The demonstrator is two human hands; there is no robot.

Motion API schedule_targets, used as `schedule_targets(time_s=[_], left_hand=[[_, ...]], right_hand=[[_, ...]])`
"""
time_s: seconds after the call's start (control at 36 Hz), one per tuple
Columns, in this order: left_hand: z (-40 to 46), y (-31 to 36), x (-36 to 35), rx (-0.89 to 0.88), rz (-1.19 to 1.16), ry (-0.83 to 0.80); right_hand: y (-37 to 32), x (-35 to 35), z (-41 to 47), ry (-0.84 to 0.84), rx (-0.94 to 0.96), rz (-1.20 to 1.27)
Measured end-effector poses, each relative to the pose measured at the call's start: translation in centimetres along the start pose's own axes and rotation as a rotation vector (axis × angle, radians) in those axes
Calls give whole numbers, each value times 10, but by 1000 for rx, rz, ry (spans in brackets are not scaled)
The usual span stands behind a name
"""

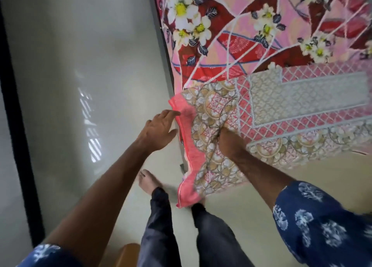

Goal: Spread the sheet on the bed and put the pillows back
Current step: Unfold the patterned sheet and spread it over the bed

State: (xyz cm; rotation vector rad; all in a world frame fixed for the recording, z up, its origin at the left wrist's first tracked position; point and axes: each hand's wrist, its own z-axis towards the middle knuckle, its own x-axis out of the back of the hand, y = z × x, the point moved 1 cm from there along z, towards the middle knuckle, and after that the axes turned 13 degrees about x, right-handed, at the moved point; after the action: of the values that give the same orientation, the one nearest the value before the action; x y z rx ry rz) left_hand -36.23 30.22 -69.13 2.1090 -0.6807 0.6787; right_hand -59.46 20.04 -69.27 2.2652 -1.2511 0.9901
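- the right hand (231, 141) grips a bunched fold of the sheet (281, 109), its fingers buried in the cloth.
- the left hand (159, 130) is spread, fingertips touching the sheet's plain pink edge (188, 146).
- that corner of the sheet hangs off the bed down to the feet.
- the sheet shows a pink lattice and grey-and-gold medallions.
- beyond it lies a floral cover (251, 25) in red and pink with white flowers.
- a bare foot (149, 181) and dark trousers (161, 226) stand on a pale floor (80, 85).
- both sleeves (322, 226) are blue with white motifs.
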Motion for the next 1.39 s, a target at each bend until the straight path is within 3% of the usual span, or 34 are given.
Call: schedule_targets(time_s=[0.19,0.36,0.61,0.72,0.89,1.0,1.08,1.17,1.28,1.39], left_hand=[[16,14,-3,-79,81,-18],[41,51,-2,-126,248,20],[97,90,8,-87,409,-31],[119,96,8,-22,470,11],[144,101,11,-29,502,-11],[146,87,9,-141,495,-11],[143,79,11,-190,462,-40],[136,78,14,-148,367,-155],[122,71,23,-68,266,-379],[113,52,39,-82,164,-497]], right_hand=[[3,-31,-2,189,6,31],[10,-50,-10,284,-87,361],[-15,-102,-88,592,-345,771],[-42,-148,-120,548,-643,1036],[-67,-193,-126,377,-751,1435],[-69,-179,-110,428,-870,1812],[-80,-169,-104,489,-1033,1951],[-101,-165,-102,498,-1190,2107],[-136,-170,-99,387,-1386,2279],[-166,-171,-96,355,-1347,2671]])
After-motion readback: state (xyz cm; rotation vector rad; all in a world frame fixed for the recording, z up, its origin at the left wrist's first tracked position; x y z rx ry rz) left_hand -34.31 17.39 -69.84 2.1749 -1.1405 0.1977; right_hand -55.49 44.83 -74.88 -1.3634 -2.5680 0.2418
